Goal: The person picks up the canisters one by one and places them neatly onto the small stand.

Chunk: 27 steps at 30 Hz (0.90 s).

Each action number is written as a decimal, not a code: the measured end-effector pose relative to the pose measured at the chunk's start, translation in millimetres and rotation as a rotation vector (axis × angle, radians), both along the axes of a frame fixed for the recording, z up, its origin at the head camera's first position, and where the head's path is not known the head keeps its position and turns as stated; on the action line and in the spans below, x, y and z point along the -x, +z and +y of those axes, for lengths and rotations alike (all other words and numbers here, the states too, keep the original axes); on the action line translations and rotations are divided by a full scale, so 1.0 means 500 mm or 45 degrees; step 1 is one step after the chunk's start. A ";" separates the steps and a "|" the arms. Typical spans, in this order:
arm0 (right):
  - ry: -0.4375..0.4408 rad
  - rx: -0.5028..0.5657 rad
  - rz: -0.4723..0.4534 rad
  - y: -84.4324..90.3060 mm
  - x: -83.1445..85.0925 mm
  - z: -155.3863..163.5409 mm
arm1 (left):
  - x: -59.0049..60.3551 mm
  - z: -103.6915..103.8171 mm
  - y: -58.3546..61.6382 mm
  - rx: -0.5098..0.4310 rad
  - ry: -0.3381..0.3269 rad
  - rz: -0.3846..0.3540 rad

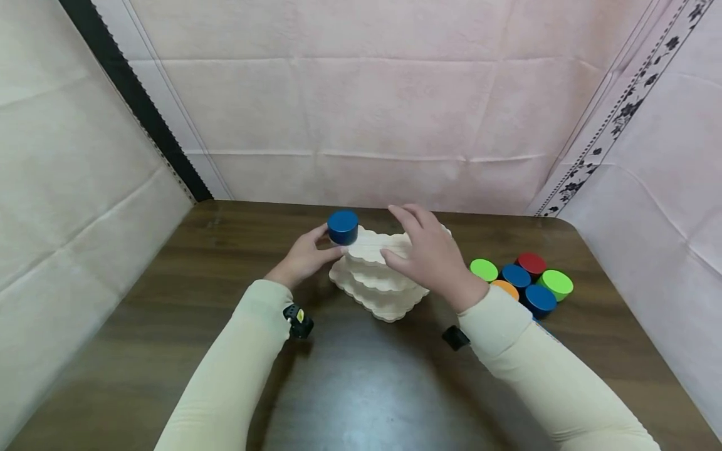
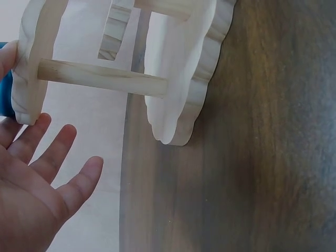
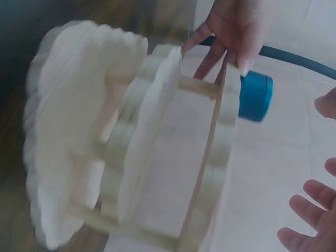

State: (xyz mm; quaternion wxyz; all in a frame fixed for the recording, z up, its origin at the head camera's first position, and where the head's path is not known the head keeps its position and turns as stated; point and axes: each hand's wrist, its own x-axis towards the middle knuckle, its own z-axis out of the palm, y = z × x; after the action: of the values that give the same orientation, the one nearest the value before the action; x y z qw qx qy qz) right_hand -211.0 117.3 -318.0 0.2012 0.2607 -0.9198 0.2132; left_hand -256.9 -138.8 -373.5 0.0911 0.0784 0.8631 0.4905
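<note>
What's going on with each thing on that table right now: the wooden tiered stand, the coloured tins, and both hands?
Wooden tiered stand: upright on the table, three scalloped tiers.
Blue tin: upright on the top tier's edge, lid on.
Left hand: fingers touching the blue tin and the stand's edge.
Right hand: fingers straight, over the top tier.
Cluster of tins: upright on the table, lids on, untouched.

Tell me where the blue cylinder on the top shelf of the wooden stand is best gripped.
Grip the blue cylinder across its round side wall, coming from above or from the left: it stands upright at the left edge of the wooden stand, its top clear. The left hand already touches that side.
</note>
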 end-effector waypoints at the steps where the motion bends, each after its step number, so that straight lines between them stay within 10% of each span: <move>1: -0.005 0.004 0.004 0.000 -0.005 0.010 | 0.000 -0.001 -0.001 -0.002 0.002 -0.002; 27: -0.360 -0.040 -0.234 -0.031 -0.108 0.264 | -0.001 0.004 0.004 -0.001 0.038 -0.048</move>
State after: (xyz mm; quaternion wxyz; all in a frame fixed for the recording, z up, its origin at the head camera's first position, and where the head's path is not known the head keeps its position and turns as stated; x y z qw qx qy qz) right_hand -157.3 249.4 -333.5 0.1400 0.1113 -0.9651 0.1914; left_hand -256.3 -137.0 -371.4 0.0999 0.0565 0.8621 0.4936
